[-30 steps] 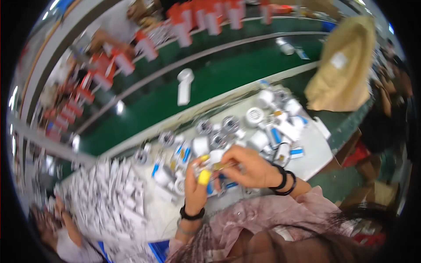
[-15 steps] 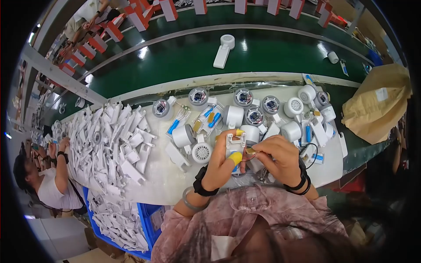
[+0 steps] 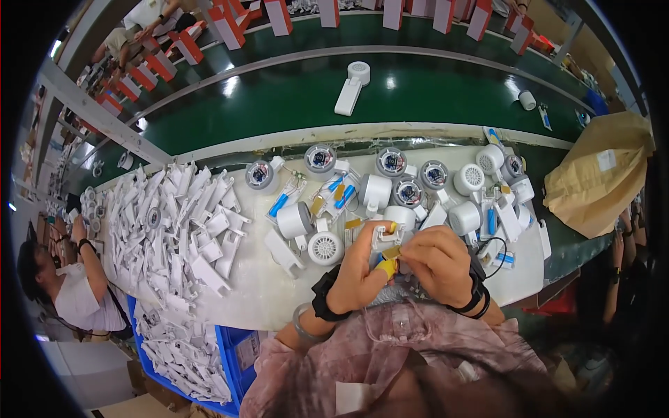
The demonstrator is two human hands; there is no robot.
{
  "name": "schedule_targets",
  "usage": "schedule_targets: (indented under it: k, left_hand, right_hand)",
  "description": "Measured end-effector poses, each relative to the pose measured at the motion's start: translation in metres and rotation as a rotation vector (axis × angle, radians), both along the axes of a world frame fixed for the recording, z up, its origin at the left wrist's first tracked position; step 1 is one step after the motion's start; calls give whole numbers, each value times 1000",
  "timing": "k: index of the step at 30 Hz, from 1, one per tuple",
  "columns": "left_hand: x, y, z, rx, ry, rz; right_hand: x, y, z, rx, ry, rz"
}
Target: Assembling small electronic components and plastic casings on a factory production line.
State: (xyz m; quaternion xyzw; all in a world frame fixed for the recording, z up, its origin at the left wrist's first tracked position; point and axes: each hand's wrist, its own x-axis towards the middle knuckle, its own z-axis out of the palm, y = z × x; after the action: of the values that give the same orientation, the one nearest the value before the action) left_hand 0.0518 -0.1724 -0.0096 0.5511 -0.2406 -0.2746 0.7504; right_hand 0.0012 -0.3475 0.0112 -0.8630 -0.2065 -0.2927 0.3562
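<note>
The left hand [image 3: 357,280] grips a white handle [image 3: 382,240] between thumb and fingers while the right hand [image 3: 440,261] pinches a gold tab [image 3: 391,252] at its near end, apparently part-done, the tab not yet flat, with open round heads [image 3: 391,162] beyond the grip and loose shells [image 3: 182,230] heaped leftward.

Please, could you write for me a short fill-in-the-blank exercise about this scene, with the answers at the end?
1. The left hand wears finger covers of the colour ____.
2. The bands on the wrist of the right hand are coloured ____.
3. The bin below the pile of white parts is coloured ____.
4. The big bag at the picture's right is coloured ____.

Missing words: yellow; black; blue; brown.
</note>
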Motion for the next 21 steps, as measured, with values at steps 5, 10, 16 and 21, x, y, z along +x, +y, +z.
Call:
schedule_targets:
  k: [5, 10, 16, 21]
  left_hand:
    - [-1, 2, 0, 20, -58, 7]
    - [0, 2, -5, 59, -158, 42]
    - [1, 4, -4, 146, -84, 45]
    - [-1, 3, -9, 160, -100, 46]
  right_hand:
    - [0, 1, 0, 6, -21, -4]
    - [2, 3, 2, -8, -26, -23]
    - [4, 2, 0, -6, -42, -15]
    - [3, 2, -2, 12, -4, -23]
